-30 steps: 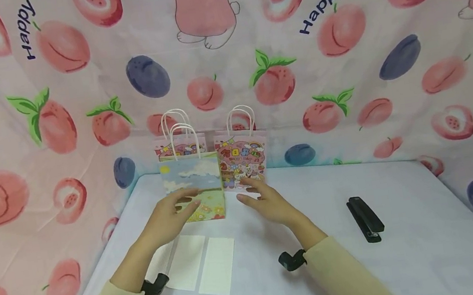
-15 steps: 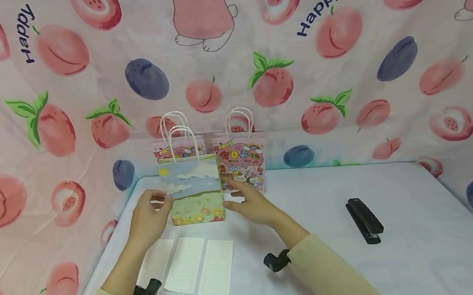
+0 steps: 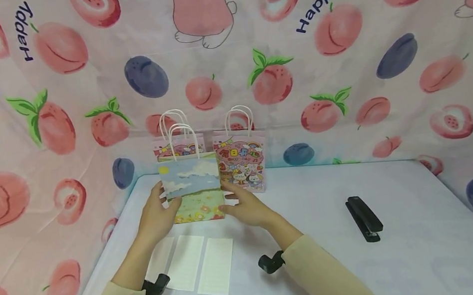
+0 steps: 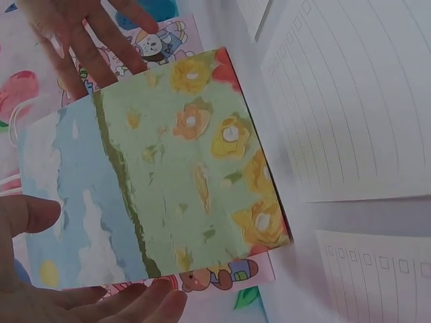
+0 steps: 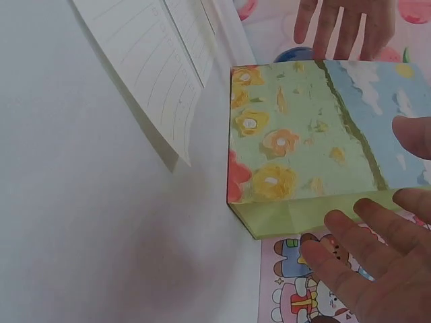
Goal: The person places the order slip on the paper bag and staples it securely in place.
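A small paper gift bag (image 3: 195,176) with sky and flowers painted on it stands upright, its white handles up. My left hand (image 3: 158,219) is at its left side, thumb over the front and fingers along the edge. My right hand (image 3: 247,207) is at the right side, fingers extended. In the right wrist view, the fingers (image 5: 347,232) lie beside the bag's green side panel. In the left wrist view, the thumb (image 4: 37,214) hovers over or touches the bag's front; I cannot tell which. Neither hand has its fingers curled round the bag.
Two pink cartoon gift bags stand behind; the right one (image 3: 240,162) shows more fully. Several lined paper slips (image 3: 216,266) lie in front of the hands. A black stapler (image 3: 364,218) lies at right. A fruit-print cloth (image 3: 224,58) hangs behind the white table (image 3: 310,218).
Both hands have moved from in front of the painted bag to its two sides. The left hand went left, then came back in against the edge; the right hand moved left.
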The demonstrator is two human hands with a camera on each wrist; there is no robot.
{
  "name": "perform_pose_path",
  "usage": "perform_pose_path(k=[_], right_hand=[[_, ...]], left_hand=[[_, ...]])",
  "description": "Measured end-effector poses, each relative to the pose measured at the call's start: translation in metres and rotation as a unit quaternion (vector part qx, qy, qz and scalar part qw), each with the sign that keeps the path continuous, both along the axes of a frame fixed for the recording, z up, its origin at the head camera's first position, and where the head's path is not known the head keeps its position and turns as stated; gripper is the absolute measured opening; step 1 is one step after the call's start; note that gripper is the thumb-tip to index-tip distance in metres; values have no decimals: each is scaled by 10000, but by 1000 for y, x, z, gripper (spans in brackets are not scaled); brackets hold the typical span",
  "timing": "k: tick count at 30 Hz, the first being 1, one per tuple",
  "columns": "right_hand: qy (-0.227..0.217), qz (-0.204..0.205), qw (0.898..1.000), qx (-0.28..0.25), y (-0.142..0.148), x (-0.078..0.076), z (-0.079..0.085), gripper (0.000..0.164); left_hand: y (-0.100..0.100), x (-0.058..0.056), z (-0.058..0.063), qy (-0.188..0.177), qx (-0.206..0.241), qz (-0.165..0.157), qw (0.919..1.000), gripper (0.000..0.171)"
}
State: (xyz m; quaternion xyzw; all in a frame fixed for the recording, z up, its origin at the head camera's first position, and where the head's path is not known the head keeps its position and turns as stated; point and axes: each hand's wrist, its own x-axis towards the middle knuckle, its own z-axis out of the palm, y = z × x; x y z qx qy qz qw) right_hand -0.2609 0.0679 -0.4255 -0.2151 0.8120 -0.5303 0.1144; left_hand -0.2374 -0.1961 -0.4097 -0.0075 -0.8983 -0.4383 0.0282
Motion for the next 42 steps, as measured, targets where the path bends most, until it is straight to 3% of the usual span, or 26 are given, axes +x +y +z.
perform_pose_path(k=[7,14,20,29,42], right_hand=[[21,-24,10000,-10,1,0,-2,74],[-58,-226,9997,114,11,1,-1,77],[-32,-393,9992,18,26,2,3,77],[-7,-655,9976,-215,59,10,5,75],[-87,-977,9951,119,115,27,14,74]], left_hand=[[7,-2,-3,-47,234,-106,9997,86],[18,-5,-2,195,192,-99,9996,84],[33,-7,-1,739,-62,41,9972,75],[68,-13,0,1694,-671,124,9832,54],[111,-21,-3,2348,-816,29,9686,35]])
